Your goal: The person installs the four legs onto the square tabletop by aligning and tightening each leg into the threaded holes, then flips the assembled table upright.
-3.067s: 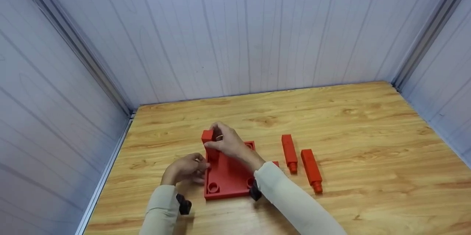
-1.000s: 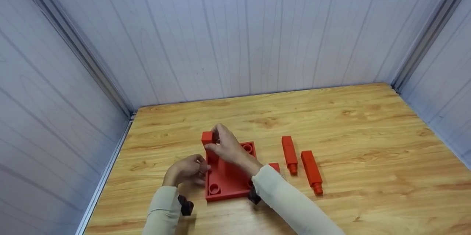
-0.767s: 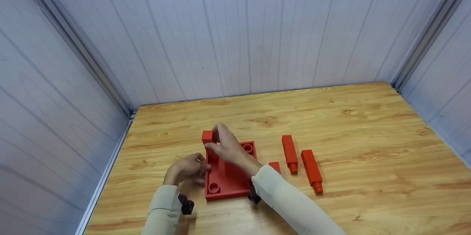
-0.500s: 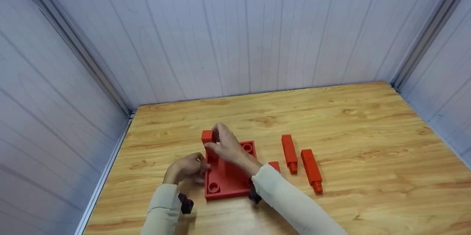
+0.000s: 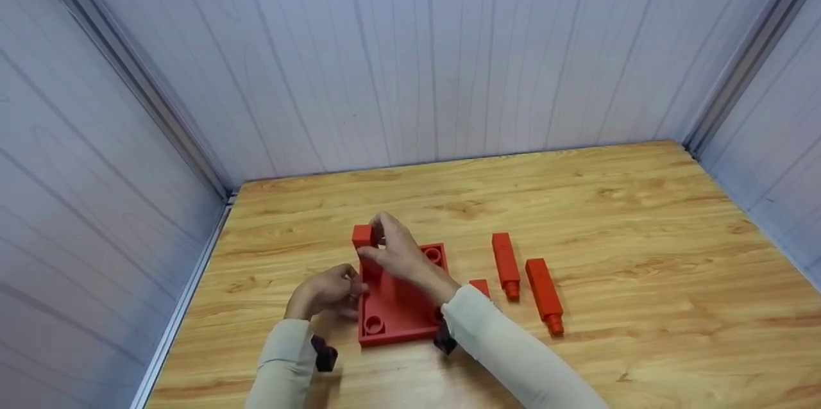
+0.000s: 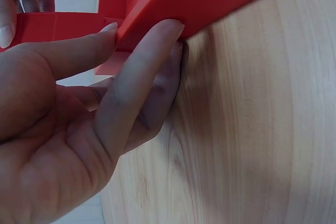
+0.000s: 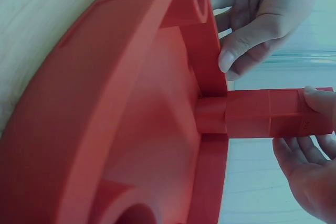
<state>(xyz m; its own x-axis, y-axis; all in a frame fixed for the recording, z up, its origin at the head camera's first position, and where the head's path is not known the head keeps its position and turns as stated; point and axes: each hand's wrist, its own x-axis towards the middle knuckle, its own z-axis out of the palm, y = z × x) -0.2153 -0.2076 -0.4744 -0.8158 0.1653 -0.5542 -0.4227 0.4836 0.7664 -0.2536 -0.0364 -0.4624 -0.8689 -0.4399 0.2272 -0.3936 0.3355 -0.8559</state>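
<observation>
A red square tabletop (image 5: 401,313) lies upside down, with a raised rim and round sockets in its corners. One red square leg (image 5: 362,234) stands upright in its far left corner. The right wrist view shows that leg (image 7: 249,113) meeting the round socket (image 7: 211,115), with no clear gap. My right hand (image 5: 399,254) grips the leg's upper part between thumb and fingers. At the left rim, my left hand (image 5: 326,290) pinches the tabletop's edge, thumb and fingertips on the red wall (image 6: 194,3). The near right socket is mostly hidden by my right wrist.
Two red legs (image 5: 505,265) (image 5: 544,293) lie on the wooden table (image 5: 616,236) to the right, narrow ends toward me. The end of another red piece (image 5: 480,287) shows behind my right sleeve. White panels (image 5: 417,63) enclose the back and sides.
Compared with about three seconds ago, my right hand has shifted slightly and more of the far right socket shows. Over the last second nothing has clearly moved.
</observation>
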